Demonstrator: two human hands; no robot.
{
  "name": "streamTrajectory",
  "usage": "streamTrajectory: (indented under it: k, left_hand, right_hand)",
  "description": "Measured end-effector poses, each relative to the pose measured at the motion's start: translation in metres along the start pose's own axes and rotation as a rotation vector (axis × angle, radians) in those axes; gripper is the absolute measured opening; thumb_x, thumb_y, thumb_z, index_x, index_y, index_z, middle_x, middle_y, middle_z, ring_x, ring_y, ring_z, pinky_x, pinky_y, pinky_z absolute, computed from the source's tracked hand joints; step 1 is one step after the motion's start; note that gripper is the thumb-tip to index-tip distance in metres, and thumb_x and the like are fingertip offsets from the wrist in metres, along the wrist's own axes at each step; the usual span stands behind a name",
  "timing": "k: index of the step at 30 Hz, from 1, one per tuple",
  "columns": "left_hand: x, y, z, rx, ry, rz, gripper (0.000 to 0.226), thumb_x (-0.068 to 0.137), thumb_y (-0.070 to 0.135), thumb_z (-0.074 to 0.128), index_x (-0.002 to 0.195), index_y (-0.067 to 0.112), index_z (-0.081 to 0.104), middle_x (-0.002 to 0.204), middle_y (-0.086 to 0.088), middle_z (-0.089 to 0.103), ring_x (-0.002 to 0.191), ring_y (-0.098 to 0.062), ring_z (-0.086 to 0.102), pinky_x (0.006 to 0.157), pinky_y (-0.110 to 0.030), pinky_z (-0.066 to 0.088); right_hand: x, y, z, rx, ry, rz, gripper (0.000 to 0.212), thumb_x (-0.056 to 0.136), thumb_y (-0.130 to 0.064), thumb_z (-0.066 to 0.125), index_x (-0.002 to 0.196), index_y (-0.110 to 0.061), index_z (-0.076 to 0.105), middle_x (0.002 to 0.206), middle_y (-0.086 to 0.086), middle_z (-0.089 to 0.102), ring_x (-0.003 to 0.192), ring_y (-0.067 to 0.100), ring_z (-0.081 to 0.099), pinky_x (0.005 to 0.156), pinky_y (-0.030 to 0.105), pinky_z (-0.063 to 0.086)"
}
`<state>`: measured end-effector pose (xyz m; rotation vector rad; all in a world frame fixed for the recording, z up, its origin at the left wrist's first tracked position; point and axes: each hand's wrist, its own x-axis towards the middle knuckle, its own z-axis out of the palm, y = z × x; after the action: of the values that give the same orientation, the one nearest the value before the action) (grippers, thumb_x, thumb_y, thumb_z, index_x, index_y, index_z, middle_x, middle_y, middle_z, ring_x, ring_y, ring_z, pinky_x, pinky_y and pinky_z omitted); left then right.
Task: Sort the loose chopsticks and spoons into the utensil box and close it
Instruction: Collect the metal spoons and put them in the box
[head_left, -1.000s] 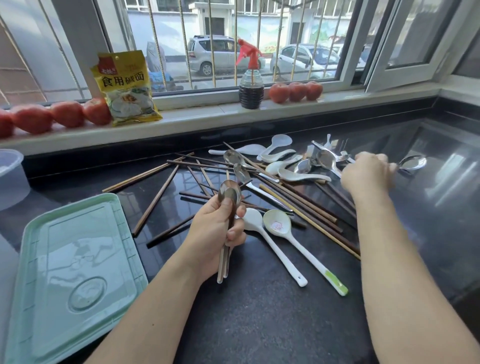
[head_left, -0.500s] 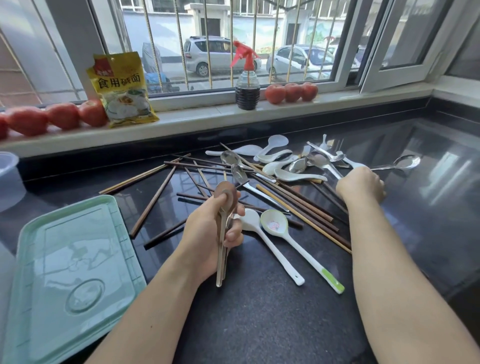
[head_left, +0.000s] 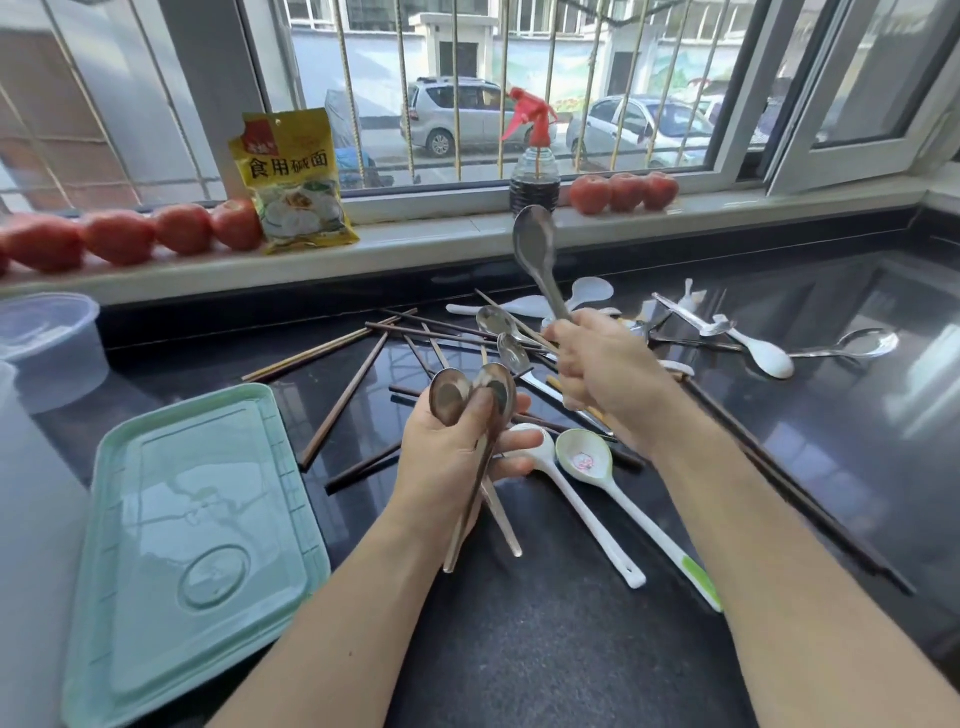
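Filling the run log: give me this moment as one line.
left hand: grips two metal spoons | right hand: grips raised metal spoon | green lid: on counter | chopsticks: loose

Both bare forearms stretched forward above the bench. Left hand (head_left: 457, 452) curled round the handles of two metal spoons (head_left: 470, 397), thumb pressed on the bowls. Right hand (head_left: 602, 369) raised a little higher, fisted round the handle of one upright metal spoon (head_left: 535, 249).
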<state>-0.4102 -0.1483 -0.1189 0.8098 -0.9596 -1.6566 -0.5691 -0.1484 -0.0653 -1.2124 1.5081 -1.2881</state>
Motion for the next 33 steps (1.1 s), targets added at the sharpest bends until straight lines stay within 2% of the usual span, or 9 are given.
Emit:
streamTrajectory:
  k: [2,4,10,13,14,18,24,29,33]
  left_hand:
    - [-0.001,0.0,0.001,0.05,-0.026,0.027,0.036,0.103,0.019,0.059,0.128,-0.004,0.049,0.096,-0.017,0.077,0.06,-0.024,0.072,0.043,-0.029,0.055]
    - [-0.003,0.001,0.003,0.103,-0.059,0.04,0.031,0.108,0.024,0.05,0.127,0.0,0.049,0.097,-0.017,0.077,0.061,-0.026,0.072,0.046,-0.033,0.057]
    - [0.001,0.008,-0.01,0.203,0.066,0.117,0.032,0.106,0.035,0.048,0.108,0.004,0.057,0.097,-0.018,0.072,0.085,-0.035,0.071,0.076,-0.053,0.06]
    - [-0.004,0.013,-0.011,0.097,-0.139,0.027,0.026,0.1,0.028,0.057,0.106,0.003,0.062,0.098,-0.012,0.075,0.092,-0.024,0.073,0.097,-0.057,0.052]
    - [-0.004,0.011,-0.01,0.129,-0.204,0.027,0.028,0.098,0.028,0.06,0.108,0.003,0.064,0.103,-0.014,0.075,0.097,-0.026,0.073,0.098,-0.058,0.051]
    - [0.0,0.004,-0.013,0.275,-0.198,0.155,0.028,0.087,0.045,0.076,0.095,0.019,0.071,0.085,-0.009,0.068,0.079,-0.03,0.06,0.075,-0.051,0.049]
    - [-0.002,0.001,-0.009,0.272,-0.024,0.251,0.018,0.099,0.007,0.062,0.1,-0.011,0.062,0.082,-0.018,0.073,0.068,-0.027,0.071,0.063,-0.037,0.06]
    - [0.005,0.014,-0.018,-0.147,0.13,0.221,0.014,0.102,0.013,0.056,0.107,0.004,0.065,0.108,-0.015,0.075,0.097,-0.023,0.073,0.085,-0.034,0.059]
    - [0.013,0.014,-0.023,-0.138,0.243,0.329,0.017,0.104,0.009,0.055,0.109,0.009,0.071,0.104,-0.007,0.076,0.098,-0.019,0.071,0.09,-0.038,0.056]
  right_hand:
    - [-0.005,0.003,0.017,-0.112,-0.092,-0.07,0.026,0.1,-0.035,0.06,0.094,-0.009,0.059,0.057,-0.01,0.048,0.046,0.003,0.046,0.047,0.024,0.042]
    - [-0.006,0.01,0.026,-0.215,-0.094,-0.131,0.025,0.092,-0.03,0.07,0.082,-0.008,0.061,0.062,-0.003,0.057,0.059,0.009,0.06,0.064,0.035,0.059]
    - [0.005,0.015,-0.001,-0.327,0.1,-0.121,0.022,0.088,-0.024,0.074,0.078,-0.009,0.062,0.064,-0.002,0.052,0.059,0.011,0.046,0.064,0.032,0.043]
    - [0.002,0.013,-0.002,-0.308,-0.003,-0.106,0.025,0.086,-0.021,0.076,0.078,-0.004,0.059,0.066,0.001,0.058,0.06,0.01,0.052,0.065,0.038,0.049]
    - [0.0,0.014,0.002,-0.274,-0.068,-0.1,0.026,0.087,-0.018,0.076,0.077,-0.003,0.057,0.06,-0.003,0.058,0.055,0.006,0.052,0.059,0.03,0.046]
    - [-0.007,0.012,0.016,-0.168,-0.134,-0.091,0.024,0.09,-0.015,0.074,0.077,-0.006,0.057,0.048,-0.009,0.051,0.041,-0.001,0.045,0.044,0.013,0.037]
    - [-0.008,0.008,0.027,0.025,-0.058,-0.072,0.044,0.105,-0.041,0.048,0.086,-0.006,0.065,0.05,-0.005,0.036,0.043,0.009,0.031,0.043,0.022,0.029]
    - [-0.006,0.013,0.023,-0.144,-0.031,-0.145,0.02,0.108,-0.014,0.038,0.104,-0.014,0.058,0.064,0.0,0.06,0.044,0.011,0.048,0.051,0.026,0.041]
    - [-0.02,0.016,0.051,-0.165,-0.229,-0.059,0.023,0.106,-0.004,0.033,0.12,-0.01,0.051,0.092,0.013,0.065,0.051,0.021,0.061,0.053,0.037,0.056]
